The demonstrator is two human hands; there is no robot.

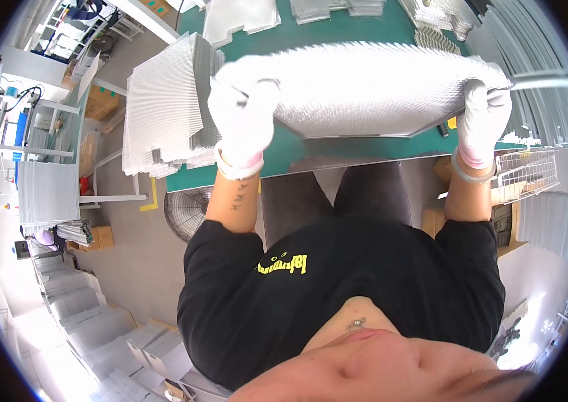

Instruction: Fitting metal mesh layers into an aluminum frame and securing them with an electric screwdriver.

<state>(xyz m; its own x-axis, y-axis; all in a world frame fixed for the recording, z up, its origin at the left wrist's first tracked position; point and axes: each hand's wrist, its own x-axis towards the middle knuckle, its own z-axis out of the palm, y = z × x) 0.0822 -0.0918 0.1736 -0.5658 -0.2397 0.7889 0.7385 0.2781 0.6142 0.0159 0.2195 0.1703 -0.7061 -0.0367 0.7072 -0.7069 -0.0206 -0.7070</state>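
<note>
The left hand (244,110), in a white glove, is closed on the left end of a pale ribbed panel (371,87), and the right hand (485,110), gloved too, pinches its right end between thumb and curled fingers. The panel spans the gap between them, over the middle of the green table (337,32) towards its near edge; whether its lower rim touches the top I cannot tell. Gripping both ends probably stops so wide a sheet from sagging, and the gloves likely spare it marks. At the table's left edge stands a stack of similar ribbed sheets (160,100), perhaps put aside there to leave the middle free for handling. More flat pieces (240,20) lie towards the far left corner, and ribbed pieces (445,17) sit by the far right corner, seemingly out of the arms' way. A wire basket (528,175) is just beyond the near right corner, presumably within easy reach
</note>
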